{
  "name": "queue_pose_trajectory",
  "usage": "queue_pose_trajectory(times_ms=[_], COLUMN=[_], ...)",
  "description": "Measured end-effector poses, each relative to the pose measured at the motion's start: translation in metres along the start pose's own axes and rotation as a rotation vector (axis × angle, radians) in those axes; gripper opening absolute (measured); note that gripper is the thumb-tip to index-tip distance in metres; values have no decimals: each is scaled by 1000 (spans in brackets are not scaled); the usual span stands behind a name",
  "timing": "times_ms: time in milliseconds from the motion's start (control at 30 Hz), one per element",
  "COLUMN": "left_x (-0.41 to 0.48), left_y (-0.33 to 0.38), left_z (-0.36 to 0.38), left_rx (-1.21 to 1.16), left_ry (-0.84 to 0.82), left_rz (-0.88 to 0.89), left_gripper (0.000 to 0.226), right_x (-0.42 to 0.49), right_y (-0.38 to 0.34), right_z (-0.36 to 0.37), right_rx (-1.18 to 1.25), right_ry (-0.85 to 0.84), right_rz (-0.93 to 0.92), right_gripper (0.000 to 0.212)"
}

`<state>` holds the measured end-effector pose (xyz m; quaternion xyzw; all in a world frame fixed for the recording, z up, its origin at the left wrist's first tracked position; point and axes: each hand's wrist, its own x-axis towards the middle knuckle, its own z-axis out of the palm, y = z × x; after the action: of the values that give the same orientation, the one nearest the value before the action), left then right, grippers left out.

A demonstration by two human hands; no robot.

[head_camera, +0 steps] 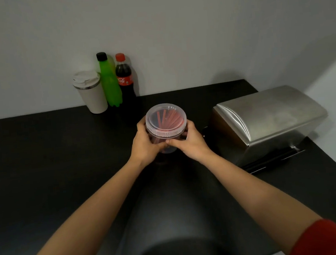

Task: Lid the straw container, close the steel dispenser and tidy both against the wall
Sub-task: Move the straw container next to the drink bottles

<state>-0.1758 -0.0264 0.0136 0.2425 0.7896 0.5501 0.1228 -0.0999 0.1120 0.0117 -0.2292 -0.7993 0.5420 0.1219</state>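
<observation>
Clear straw container (166,127) (lid on) | left hand (144,146), right hand (192,143) fingers wrapped round it | steel dispenser (266,121) beside

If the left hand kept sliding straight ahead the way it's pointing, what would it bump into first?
The left hand already grips the straw container. It points toward the wall; going on, it would probably reach the cola bottle first, though depth is hard to judge.

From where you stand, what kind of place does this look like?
Probably a drinks counter or small café station: a steel dispenser sits on a black counter, both hands hold a lidded tub of red straws, and soda bottles stand by the wall.
</observation>
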Motion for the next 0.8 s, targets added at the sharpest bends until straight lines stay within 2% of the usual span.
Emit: queue_pose_trajectory(times_ms=[300, 567, 800], left_x=[44, 84, 116], left_y=[-8, -16, -22], left_z=[-1, 1, 5], left_rx=[159, 68, 62], left_ry=[-1, -38, -18], left_rz=[-39, -169, -102], left_gripper=[82, 73, 66], right_x=[45, 78, 111], right_y=[-1, 2, 2], right_z=[5, 17, 28], right_rx=[-27, 88, 94], right_ry=[46, 124, 157], right_rz=[23, 29, 105], right_gripper=[82, 70, 59])
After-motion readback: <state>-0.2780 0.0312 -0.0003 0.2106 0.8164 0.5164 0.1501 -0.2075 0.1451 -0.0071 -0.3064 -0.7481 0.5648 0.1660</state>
